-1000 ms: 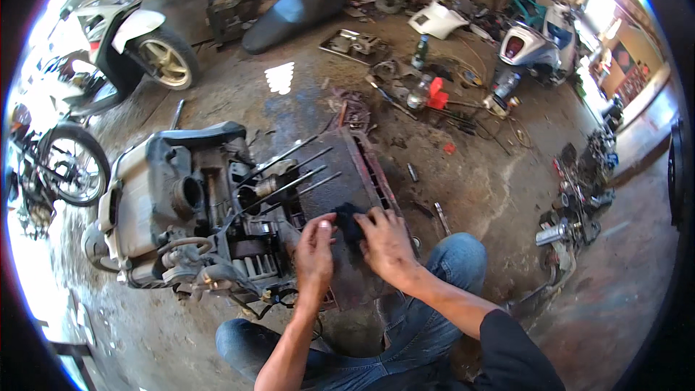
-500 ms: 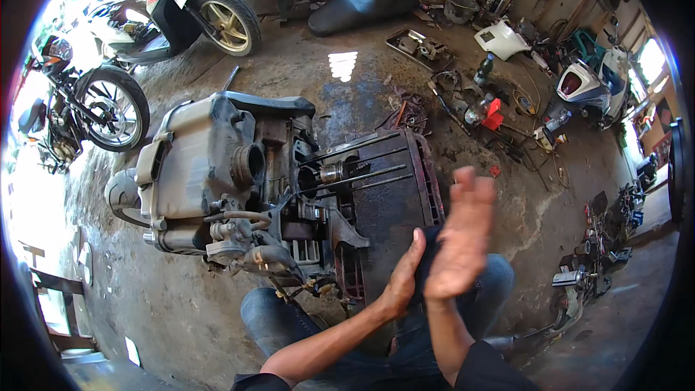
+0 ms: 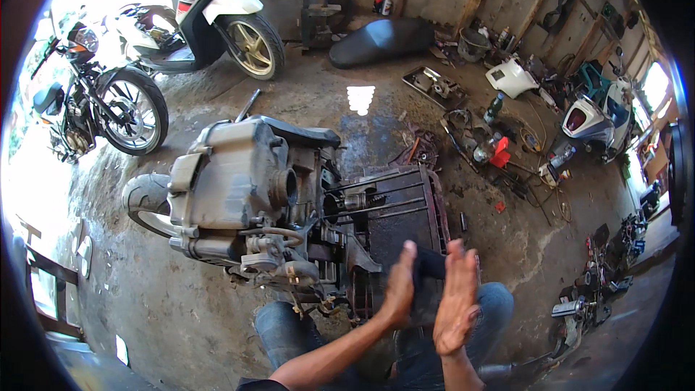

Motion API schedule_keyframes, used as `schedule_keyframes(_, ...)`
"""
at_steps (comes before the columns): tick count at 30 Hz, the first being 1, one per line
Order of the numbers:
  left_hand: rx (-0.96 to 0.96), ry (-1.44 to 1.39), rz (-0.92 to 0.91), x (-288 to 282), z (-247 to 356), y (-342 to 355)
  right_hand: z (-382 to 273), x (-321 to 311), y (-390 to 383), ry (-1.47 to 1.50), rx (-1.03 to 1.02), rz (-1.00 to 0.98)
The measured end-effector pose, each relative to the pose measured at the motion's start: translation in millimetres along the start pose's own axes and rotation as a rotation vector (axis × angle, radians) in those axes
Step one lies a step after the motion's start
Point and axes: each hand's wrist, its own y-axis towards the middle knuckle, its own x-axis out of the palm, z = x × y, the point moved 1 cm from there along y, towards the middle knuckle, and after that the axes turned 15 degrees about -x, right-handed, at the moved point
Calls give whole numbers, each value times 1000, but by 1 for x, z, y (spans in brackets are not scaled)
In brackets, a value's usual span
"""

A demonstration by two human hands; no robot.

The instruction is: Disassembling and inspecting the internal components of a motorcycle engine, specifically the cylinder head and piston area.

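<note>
Dark cloth separates left hand, grip unclear, from upright right hand, fingers straight.

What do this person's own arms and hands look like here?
The left hand and right hand are bare: no gloves or watch show. Both forearms are uncovered. A plain dark sleeve edges in at the bottom left; none shows on the right. Rings cannot be told.
</note>
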Motion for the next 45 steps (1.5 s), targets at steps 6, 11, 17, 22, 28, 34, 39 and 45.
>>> schedule_keyframes(6,525,590,-65,-24,-74,47,30,28,9,-249,-209,-212)
schedule_keyframes(11,487,549,75,-27,-39,22,12,21,-28,-392,-142,-458)
schedule_keyframes(17,99,486,-303,-26,14,0,-9,17,-6,-277,-265,-361)
schedule_keyframes(22,-90,-26,-489,6,-43,-28,9,1,55,-211,-501,-27)
schedule_keyframes(28,-79,54,-407,5,-38,-34,17,5,36,-259,-401,64)
schedule_keyframes(34,-151,-448,-1090,-4,18,-31,34,-19,-60,-318,-147,-152)
schedule_keyframes(39,39,-25,-383,8,-24,-28,6,7,6,-1,-223,-54)
schedule_keyframes(45,-104,98,-397,11,-37,-36,9,1,39,-56,-216,202)
